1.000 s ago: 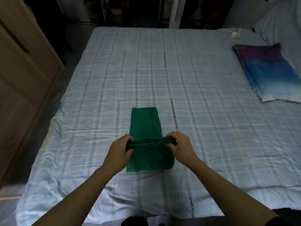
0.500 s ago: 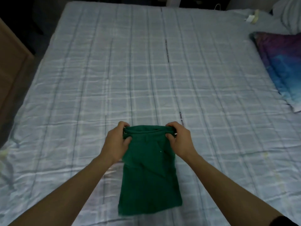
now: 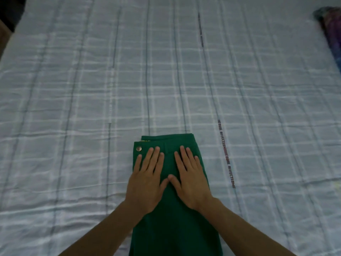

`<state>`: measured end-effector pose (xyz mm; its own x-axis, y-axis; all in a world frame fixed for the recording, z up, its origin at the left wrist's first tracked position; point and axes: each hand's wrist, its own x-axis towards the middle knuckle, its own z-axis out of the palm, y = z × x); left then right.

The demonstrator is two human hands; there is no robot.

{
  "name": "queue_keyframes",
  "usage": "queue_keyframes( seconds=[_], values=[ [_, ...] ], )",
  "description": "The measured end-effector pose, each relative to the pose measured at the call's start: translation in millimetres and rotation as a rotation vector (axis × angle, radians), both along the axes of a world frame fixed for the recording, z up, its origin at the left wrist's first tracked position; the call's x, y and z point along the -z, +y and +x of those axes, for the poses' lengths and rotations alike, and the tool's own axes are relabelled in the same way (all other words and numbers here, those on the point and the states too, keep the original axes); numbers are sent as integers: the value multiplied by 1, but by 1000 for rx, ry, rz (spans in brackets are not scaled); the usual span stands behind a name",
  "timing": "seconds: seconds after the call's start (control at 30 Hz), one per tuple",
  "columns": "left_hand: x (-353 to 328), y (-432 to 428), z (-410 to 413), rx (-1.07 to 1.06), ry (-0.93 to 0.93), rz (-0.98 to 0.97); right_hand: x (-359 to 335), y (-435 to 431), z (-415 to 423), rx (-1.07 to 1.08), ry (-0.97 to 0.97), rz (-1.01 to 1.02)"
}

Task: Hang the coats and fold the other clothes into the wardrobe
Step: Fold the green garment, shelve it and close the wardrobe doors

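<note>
Folded green trousers [image 3: 175, 228] lie flat on the checked bed sheet [image 3: 166, 80], near the bed's front edge. A metal button shows at the top left corner of the fold. My left hand [image 3: 147, 180] lies flat on the left half of the trousers with straight fingers. Beside it, my right hand [image 3: 190, 178] presses flat on the right half. The two thumbs nearly touch in the middle. Neither hand grips the cloth.
A purple and blue pillow [image 3: 332, 34] lies at the bed's far right edge. A strip of wooden furniture [image 3: 2, 34] shows at the far left. The sheet stretches wide beyond the trousers.
Both hands let go of the folded edge they were holding and now lie flat on the trousers. The fold has been laid down, and the view has tipped lower and closer.
</note>
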<state>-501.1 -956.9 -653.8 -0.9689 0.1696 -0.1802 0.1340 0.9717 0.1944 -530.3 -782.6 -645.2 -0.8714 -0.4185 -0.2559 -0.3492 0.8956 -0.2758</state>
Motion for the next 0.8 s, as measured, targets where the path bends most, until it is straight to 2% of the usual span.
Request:
queue_keyframes(
  seconds=[0.1, 0.27, 0.43, 0.57, 0.67, 0.8],
  values=[
    [24, -8, 2, 34, 24, 4, 24, 4, 4, -25, 65, 69],
    [44, -8, 2, 49, 90, 17, 53, 2, 5, -22, 193, 47],
    [42, -6, 4, 61, 99, -50, 53, 4, 7, -33, 205, 38],
    [23, -4, 7, 37, 26, -121, 36, 3, 9, -32, 188, 45],
    [6, 8, 37, 10, 29, -148, 22, 4, 17, -4, 94, 67],
    [-5, 29, 121, 153, 100, -52, 4, 12, 74, -1, 74, 2]
  ],
)
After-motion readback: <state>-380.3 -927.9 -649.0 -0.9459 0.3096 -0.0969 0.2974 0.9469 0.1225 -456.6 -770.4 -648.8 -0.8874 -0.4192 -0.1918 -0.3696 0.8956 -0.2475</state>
